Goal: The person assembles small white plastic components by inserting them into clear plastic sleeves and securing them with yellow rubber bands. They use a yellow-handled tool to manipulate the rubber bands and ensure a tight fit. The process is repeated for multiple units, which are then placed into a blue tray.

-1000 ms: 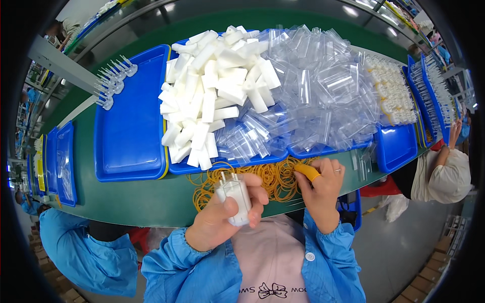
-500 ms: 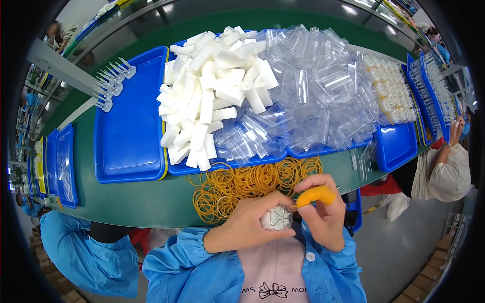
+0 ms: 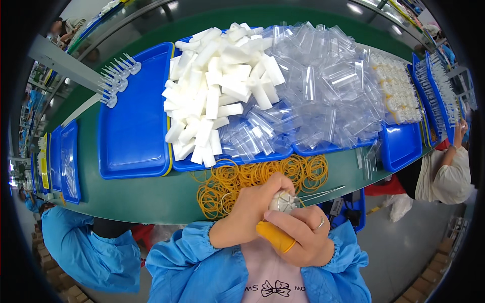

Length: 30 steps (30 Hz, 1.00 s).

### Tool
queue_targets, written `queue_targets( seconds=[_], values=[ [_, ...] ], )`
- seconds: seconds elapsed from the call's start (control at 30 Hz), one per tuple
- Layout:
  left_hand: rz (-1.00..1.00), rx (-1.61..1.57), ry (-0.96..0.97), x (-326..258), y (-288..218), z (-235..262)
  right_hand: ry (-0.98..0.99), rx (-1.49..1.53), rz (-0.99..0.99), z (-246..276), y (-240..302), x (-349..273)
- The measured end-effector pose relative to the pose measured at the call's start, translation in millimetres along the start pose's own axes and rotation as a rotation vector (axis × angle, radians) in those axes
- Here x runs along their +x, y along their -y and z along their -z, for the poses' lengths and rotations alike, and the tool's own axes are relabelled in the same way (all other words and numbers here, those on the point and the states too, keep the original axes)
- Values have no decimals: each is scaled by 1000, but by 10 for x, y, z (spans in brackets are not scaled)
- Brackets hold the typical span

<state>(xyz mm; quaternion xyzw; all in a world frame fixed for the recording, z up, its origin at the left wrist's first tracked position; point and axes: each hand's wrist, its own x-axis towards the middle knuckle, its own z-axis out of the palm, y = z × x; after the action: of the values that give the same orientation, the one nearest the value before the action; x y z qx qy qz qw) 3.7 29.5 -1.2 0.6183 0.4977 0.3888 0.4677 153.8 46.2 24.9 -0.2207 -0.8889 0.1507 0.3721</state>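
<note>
My left hand [image 3: 247,209] is closed around a small white rounded bundle [image 3: 284,201] with thin lines crossing its end. My right hand [image 3: 303,235] presses in from the right, its fingers bent and together against the lower side of the bundle. An orange-yellow finger cot [image 3: 275,237] covers one of its fingers, and a ring sits on another. Whatever its fingertips pinch is hidden. Beyond both hands a heap of yellow-brown rubber bands [image 3: 217,187] lies on the green table [image 3: 136,202].
Blue trays hold white foam tubes [image 3: 212,96] and clear plastic sleeves [image 3: 328,86]. A blue tray [image 3: 134,136] at left carries several white pronged parts [image 3: 118,76]. Thin metal prongs [image 3: 323,192] lie right of my hands. Co-workers sit at both sides.
My right hand has come down and inward from the upper right, its covered finger now below the bundle. The left hand has shifted slightly up and right with the bundle.
</note>
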Motion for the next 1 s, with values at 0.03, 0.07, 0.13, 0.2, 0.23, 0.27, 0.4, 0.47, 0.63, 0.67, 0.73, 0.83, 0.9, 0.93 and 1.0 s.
queue_targets(
  seconds=[0.03,0.07,0.13,0.2,0.23,0.27,0.4,0.47,0.63,0.67,0.73,0.83,0.9,0.93,1.0],
  values=[
    [2,-66,-41,1,7,0,0,-38,61,-23,8,-16],
    [4,-131,-83,6,8,-11,-14,-17,45,-48,4,-33],
    [-1,-127,-143,3,19,-35,-37,24,8,-95,-16,-67],
    [-16,13,-177,-18,22,-73,-63,19,55,-115,-10,-19],
    [-70,121,-239,-15,32,-111,-76,15,78,-117,1,10],
    [-124,229,-301,-8,51,-155,-47,16,84,-108,21,41],
    [-229,403,-464,71,62,-172,9,84,75,-137,165,186],
    [-68,279,-400,59,-23,-159,10,142,89,-158,182,210],
    [25,-265,-222,81,-10,30,-47,99,78,-172,157,103],
    [-4,-237,-255,72,31,2,-87,101,58,-168,120,77],
    [-4,-48,-357,22,-26,-57,-57,-57,77,-49,84,96],
    [-194,476,-507,84,41,-86,8,-125,103,83,132,200],
    [-168,449,-503,64,41,-104,69,-45,66,46,213,269],
    [-168,392,-515,65,-5,-98,80,-68,115,37,227,286],
    [-83,322,-519,30,-130,-68,103,-113,211,10,248,287]
  ],
)
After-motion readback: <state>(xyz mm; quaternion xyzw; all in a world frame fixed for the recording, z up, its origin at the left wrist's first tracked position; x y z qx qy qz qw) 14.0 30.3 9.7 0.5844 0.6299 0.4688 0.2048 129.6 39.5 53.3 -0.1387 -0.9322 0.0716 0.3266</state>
